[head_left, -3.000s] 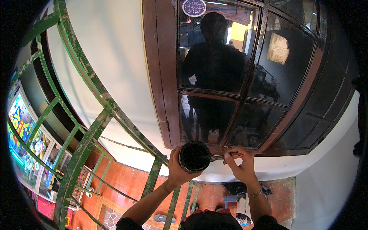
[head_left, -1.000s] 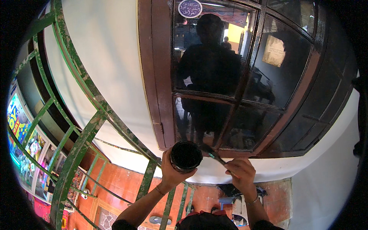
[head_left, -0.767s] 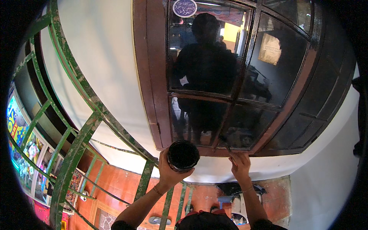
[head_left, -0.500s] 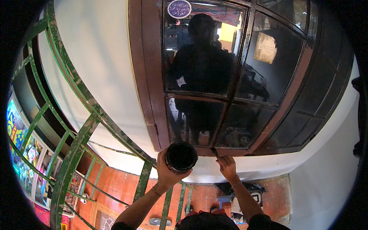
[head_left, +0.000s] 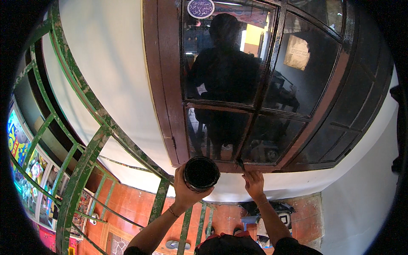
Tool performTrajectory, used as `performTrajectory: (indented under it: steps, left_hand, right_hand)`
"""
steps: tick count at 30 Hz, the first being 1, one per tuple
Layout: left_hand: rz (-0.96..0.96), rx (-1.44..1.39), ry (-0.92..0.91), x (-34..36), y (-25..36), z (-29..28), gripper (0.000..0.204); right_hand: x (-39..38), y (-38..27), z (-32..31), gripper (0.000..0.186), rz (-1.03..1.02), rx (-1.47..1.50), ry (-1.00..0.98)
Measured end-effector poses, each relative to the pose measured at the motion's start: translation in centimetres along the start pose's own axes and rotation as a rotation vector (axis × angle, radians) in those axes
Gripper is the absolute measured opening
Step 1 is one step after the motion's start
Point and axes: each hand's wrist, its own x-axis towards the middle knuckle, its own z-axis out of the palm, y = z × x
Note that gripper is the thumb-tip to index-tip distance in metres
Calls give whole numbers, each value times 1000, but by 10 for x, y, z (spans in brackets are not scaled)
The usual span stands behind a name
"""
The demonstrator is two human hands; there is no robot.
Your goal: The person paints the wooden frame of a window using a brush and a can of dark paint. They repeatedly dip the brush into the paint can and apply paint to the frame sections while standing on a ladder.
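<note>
Your left hand [head_left: 185, 191] is clamped around a round dark can [head_left: 201, 173] below the window [head_left: 159, 85], while your right hand [head_left: 254, 185] grips a brush [head_left: 241, 164] at its bottom rail.

Black can [head_left: 201, 189], brown window frame [head_left: 152, 42], mottled green bars [head_left: 85, 165].

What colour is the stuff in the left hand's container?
The contents look black, clearest in the head view.
</note>
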Motion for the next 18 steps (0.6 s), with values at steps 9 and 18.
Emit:
performTrajectory:
  steps: [9,18]
  left_hand:
    - [-11,-21,-16,1,-1,0,111]
    - [-25,-25,-17,1,4,-2,108]
  right_hand:
    - [12,-2,8,30,-5,-27,-18]
    - [5,-14,-2,33,9,47,-14]
